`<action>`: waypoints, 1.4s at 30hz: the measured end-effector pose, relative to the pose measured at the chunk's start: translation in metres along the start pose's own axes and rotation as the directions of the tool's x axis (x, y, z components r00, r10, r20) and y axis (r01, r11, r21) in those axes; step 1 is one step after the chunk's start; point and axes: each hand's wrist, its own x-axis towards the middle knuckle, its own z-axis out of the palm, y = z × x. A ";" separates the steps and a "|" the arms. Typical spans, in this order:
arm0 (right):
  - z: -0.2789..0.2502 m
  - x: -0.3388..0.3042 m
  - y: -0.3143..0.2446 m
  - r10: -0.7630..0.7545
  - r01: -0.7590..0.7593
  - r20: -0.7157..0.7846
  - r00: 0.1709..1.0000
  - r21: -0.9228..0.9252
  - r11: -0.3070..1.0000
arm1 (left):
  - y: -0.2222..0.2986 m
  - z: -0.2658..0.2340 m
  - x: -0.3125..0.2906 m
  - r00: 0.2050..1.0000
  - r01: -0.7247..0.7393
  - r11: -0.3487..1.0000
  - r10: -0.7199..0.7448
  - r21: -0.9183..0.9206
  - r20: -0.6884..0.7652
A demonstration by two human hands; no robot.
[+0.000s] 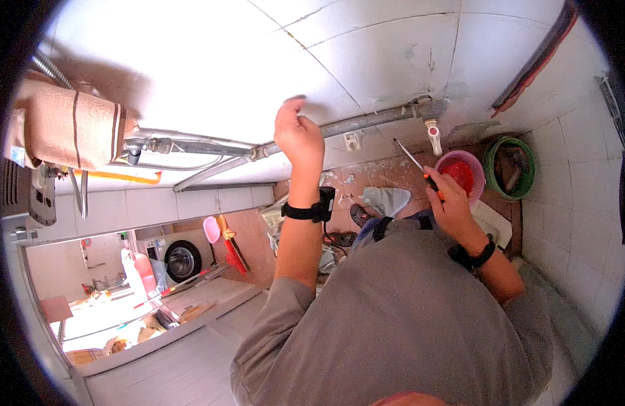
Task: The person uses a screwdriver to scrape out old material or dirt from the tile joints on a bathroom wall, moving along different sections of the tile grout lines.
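My right hand [453,206] is wrapped around the dark and orange handle of a screwdriver [411,157], whose thin metal shaft points up and left toward the wall. My left hand [299,135] is raised in front of the white tiled wall [366,54], above a grey pipe [333,127]. Its fingers are curled together, and anything between them is too small or hidden to make out. A tap with a white body and red mark [433,137] hangs from the pipe's right end, beyond the screwdriver.
A pink basin [479,177] holding something red and a green bucket [490,162] stand in the right corner. A white plastic bag [387,200] lies by my foot. At left are a brown striped towel [69,128], pipes, and a doorway with a washing machine [182,260].
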 end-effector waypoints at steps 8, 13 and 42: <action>0.030 0.091 -0.042 -0.251 0.257 -0.115 0.961 0.036 0.966 | -0.041 -0.009 -0.087 0.935 0.024 0.938 -0.143 0.345 0.325; 0.045 0.107 -0.051 -0.211 0.214 -0.053 0.976 0.069 0.974 | -0.002 -0.004 -0.063 0.546 0.737 0.650 -0.412 -0.184 0.730; 0.092 0.103 -0.053 -0.187 0.231 -0.239 0.953 0.171 0.958 | 0.041 0.025 -0.086 0.371 0.867 -0.150 -0.443 -0.475 0.816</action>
